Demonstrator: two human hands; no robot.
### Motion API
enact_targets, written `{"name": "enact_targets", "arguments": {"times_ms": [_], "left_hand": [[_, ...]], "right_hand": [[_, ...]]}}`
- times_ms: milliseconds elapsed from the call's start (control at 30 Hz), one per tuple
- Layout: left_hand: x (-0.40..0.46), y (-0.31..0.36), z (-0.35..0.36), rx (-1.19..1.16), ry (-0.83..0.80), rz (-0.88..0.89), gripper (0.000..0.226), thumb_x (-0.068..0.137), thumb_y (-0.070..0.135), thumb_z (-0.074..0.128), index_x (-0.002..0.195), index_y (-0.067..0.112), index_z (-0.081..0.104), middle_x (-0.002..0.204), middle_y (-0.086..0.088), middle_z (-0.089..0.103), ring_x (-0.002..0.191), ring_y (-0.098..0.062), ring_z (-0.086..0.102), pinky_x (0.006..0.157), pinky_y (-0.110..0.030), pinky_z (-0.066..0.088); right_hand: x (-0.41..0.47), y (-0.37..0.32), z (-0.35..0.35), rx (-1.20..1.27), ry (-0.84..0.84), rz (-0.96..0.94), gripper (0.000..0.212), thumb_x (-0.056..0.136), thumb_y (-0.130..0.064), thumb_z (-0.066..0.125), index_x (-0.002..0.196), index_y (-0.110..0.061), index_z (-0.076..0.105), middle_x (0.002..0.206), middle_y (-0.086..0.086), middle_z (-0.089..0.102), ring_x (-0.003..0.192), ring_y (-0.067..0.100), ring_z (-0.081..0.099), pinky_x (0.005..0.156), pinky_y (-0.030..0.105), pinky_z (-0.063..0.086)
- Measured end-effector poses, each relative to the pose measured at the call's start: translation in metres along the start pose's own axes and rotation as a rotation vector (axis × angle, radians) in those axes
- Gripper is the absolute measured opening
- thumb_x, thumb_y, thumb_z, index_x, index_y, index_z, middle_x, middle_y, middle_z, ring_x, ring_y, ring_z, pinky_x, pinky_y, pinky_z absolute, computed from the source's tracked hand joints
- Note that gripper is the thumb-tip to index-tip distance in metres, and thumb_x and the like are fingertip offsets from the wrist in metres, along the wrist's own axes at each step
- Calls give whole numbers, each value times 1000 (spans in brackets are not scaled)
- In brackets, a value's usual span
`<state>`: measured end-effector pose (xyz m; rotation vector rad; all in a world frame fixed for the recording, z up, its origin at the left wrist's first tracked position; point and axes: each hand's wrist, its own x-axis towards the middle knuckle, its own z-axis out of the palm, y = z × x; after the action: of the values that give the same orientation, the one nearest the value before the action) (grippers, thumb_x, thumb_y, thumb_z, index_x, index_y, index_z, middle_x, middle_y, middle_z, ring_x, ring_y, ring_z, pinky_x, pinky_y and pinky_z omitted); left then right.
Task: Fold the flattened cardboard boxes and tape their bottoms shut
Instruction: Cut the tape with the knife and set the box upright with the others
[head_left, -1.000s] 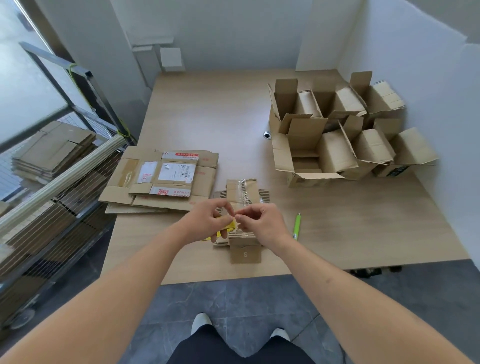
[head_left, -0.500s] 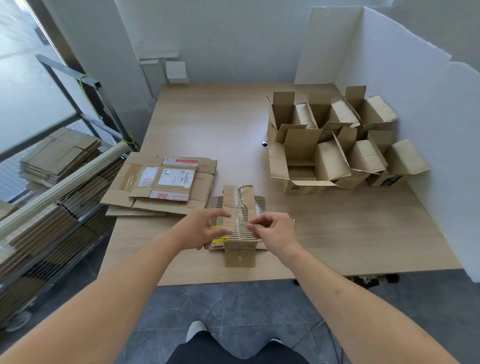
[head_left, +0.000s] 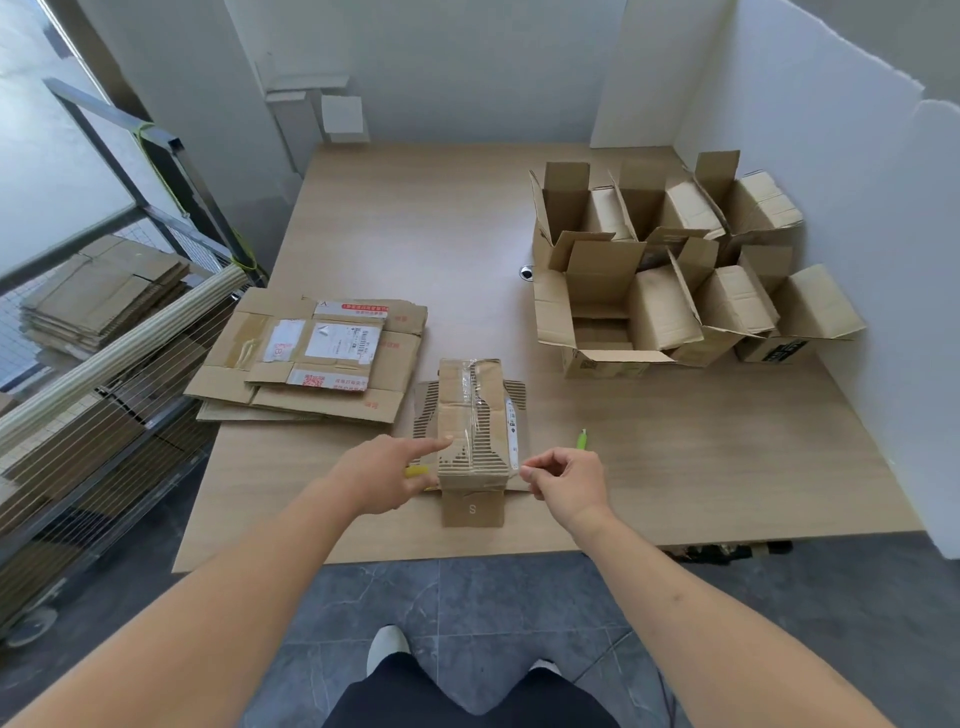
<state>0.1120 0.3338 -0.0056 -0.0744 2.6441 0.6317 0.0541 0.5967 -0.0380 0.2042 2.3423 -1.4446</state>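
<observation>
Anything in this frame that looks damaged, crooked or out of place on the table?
The clear tape along the small flattened box is wrinkled and wavers rather than lying flat. The right hand pinches by the box's near right edge; what it holds is unclear. A green pen lies loose beside it.

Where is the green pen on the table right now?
In the head view, the green pen lies on the wooden table, just beyond the right hand and right of the small flattened box being worked on.
</observation>
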Motion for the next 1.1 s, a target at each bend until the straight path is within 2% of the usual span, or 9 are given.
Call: {"name": "enact_targets", "arguments": {"times_ms": [67, 200, 267, 433, 600, 733, 833, 967, 1100], "left_hand": [[10, -3, 8, 33, -12, -13, 54, 103, 51, 56, 151, 63, 32, 84, 15, 56, 64, -6, 63, 80, -34, 58], [31, -18, 26, 123, 7, -17, 57, 103, 54, 53, 153, 64, 27, 125, 0, 67, 108, -23, 65, 89, -41, 56], [38, -24, 35, 135, 27, -33, 57, 103, 55, 54, 153, 62, 29, 131, 0, 66, 115, -27, 63, 88, -41, 55], [47, -37, 52, 118, 71, -54, 55, 102, 53, 56, 152, 61, 33, 123, -4, 69, 109, -29, 65, 84, -41, 56], [52, -42, 61, 111, 81, -49, 55, 103, 53, 54, 152, 62, 31, 118, -5, 70, 103, -29, 66, 78, -39, 55], [53, -45, 63, 78, 84, -66, 55, 102, 53, 56, 150, 64, 33, 108, 0, 67, 93, -24, 64, 72, -35, 53], [54, -44, 59, 28, 67, -79, 55, 100, 51, 61, 149, 63, 38, 101, 6, 60, 82, -17, 57, 72, -35, 54], [56, -48, 62, 7, 22, -95, 60, 98, 51, 64, 148, 67, 34, 99, 4, 65, 74, -15, 62, 77, -41, 61], [54, -46, 65, 29, 44, -93, 62, 98, 51, 63, 149, 67, 31, 88, 6, 60, 74, -18, 58, 74, -39, 59]], "right_hand": [[5, 7, 7, 1, 12, 14, 17, 81, -7, 85, 71, -19, 77, 65, 1, 74, 61, 16, 68, 76, 47, 63], [20, 26, 18, 45, 37, 63, 14, 82, -6, 84, 74, -16, 77, 69, 2, 75, 68, 22, 72, 78, 47, 63], [25, 30, 24, 47, 48, 57, 13, 82, -6, 84, 76, -15, 77, 70, 2, 75, 69, 23, 72, 79, 46, 63], [36, 34, 34, 19, 49, 58, 14, 82, -8, 84, 75, -18, 77, 71, -1, 76, 74, 23, 74, 79, 43, 64], [44, 41, 38, 21, 29, 72, 12, 83, -5, 83, 77, -15, 78, 71, 2, 76, 69, 19, 72, 79, 44, 64], [44, 48, 37, 80, -9, 104, 11, 85, -3, 80, 82, -13, 78, 76, 3, 77, 72, 17, 72, 77, 35, 64], [43, 51, 35, 135, -23, 92, 12, 87, -2, 77, 82, -12, 77, 77, 4, 76, 75, 19, 72, 75, 30, 63], [39, 56, 36, 152, -69, 87, 16, 88, -1, 76, 79, -14, 76, 75, 2, 75, 75, 16, 71, 81, 39, 64], [34, 59, 40, 187, -36, 94, 15, 89, -1, 74, 79, -13, 75, 77, 3, 75, 77, 18, 70, 84, 45, 63]]}}
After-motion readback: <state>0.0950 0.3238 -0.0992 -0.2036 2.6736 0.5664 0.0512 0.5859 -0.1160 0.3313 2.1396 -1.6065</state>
